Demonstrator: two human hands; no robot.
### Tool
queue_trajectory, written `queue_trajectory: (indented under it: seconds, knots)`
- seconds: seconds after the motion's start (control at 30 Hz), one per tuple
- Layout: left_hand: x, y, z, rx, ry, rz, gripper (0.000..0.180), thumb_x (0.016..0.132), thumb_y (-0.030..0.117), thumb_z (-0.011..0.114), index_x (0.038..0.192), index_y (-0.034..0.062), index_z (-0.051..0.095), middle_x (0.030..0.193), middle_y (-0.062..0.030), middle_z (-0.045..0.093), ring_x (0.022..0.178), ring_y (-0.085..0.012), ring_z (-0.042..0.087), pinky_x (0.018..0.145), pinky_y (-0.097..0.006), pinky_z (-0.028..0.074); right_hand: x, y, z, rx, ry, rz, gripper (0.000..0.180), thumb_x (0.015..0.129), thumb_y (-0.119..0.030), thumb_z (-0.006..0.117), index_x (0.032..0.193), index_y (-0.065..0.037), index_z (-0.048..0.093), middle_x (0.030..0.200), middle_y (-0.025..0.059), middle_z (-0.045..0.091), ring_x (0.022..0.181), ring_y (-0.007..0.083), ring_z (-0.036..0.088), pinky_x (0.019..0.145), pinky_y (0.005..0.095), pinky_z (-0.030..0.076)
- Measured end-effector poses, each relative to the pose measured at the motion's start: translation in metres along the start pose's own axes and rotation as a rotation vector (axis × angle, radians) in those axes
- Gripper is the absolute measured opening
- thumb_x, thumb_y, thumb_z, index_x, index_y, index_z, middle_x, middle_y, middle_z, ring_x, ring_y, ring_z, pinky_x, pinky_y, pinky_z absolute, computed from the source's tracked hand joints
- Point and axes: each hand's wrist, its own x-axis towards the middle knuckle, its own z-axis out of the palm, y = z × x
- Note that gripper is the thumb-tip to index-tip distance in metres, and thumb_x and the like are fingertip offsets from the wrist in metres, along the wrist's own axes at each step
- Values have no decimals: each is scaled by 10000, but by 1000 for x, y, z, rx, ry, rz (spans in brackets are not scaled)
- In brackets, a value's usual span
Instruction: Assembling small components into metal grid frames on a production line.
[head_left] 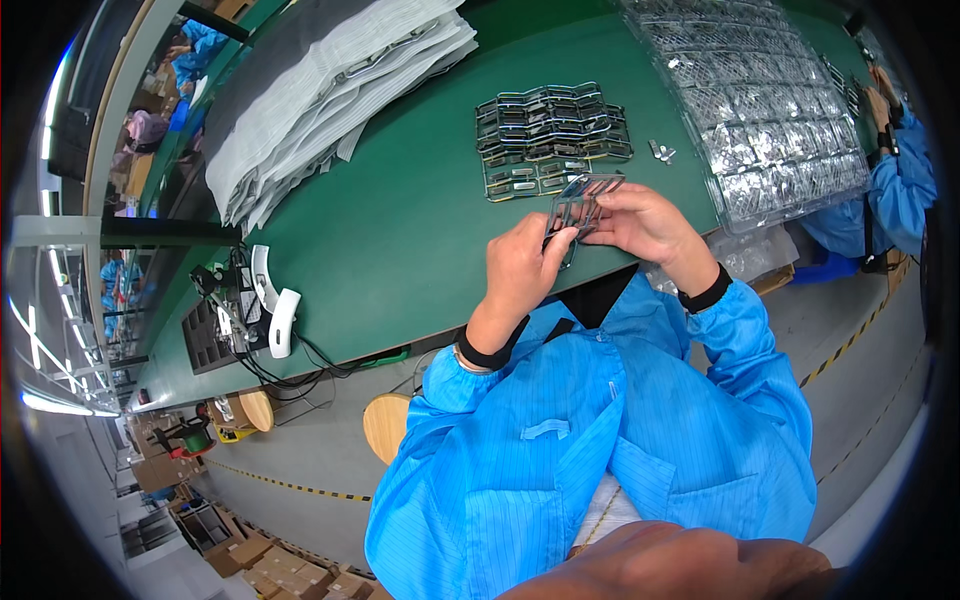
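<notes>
**Two hands pinch one dark wire frame over the tabletop's near edge**

Main risk, my guess: a drop. The dark, thin, open-barred metal frame (pixel 568 212) is held up just by the near edge of the green, smooth tabletop (pixel 400 200), so a slipped pinch could send it to the floor. Second guess: squeezing or twisting from both sides could bend the thin bars. Third: the neat pile of dark and shiny wire frames (pixel 552 125) sits just beyond the fingers, toward the far edge; a stray bar could snag it and skew the rows. Small loose silver metal pieces (pixel 657 150), right of that pile, could scatter if the right sleeve swept across.

Hands: left hand (pixel 518 262) partly closed, thumb and fingers curled round the frame's left side. Right hand (pixel 645 225) looser, fingers stretched more, gripping the frame's right side; exact fingertip contact hard to tell, bars overlap.

Around: clear plastic tray (pixel 800 207) filled with shiny silver parts toward the right end, its lower side by the near edge. Stack of thin white sheets (pixel 300 120) toward the far left. White curved plastic device (pixel 284 322) with black cables by the near edge, well left.
</notes>
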Motion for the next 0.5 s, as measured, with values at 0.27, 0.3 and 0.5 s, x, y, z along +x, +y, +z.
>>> queue_trajectory:
  seconds: [0.27, 0.3, 0.5]
  knots:
    - [-2, 2, 0, -6, 43, -10, 191, 813, 172, 703, 793, 14, 597, 624, -126, 572, 517, -259, 556, 484, -322, 423, -2, -1, 2, -28, -44, 4, 165, 874, -146, 585, 1007, -49, 584, 1014, 82, 628, 942, 248, 615, 866, 450, 478]
    - [-2, 2, 1, -18, 55, -6, 193, 813, 171, 703, 789, 13, 594, 623, -126, 570, 514, -257, 555, 481, -321, 421, -2, -1, 1, -18, -67, 7, 160, 868, -133, 583, 1008, -56, 584, 1015, 75, 621, 941, 242, 610, 866, 448, 472]
    - [-1, 5, 2, -3, 88, -6, 193, 817, 159, 702, 788, 5, 590, 618, -124, 566, 509, -230, 555, 479, -316, 420, 0, -1, -2, -3, -148, -4, 206, 838, -79, 574, 1043, -65, 575, 1064, 65, 591, 984, 219, 579, 889, 444, 447]
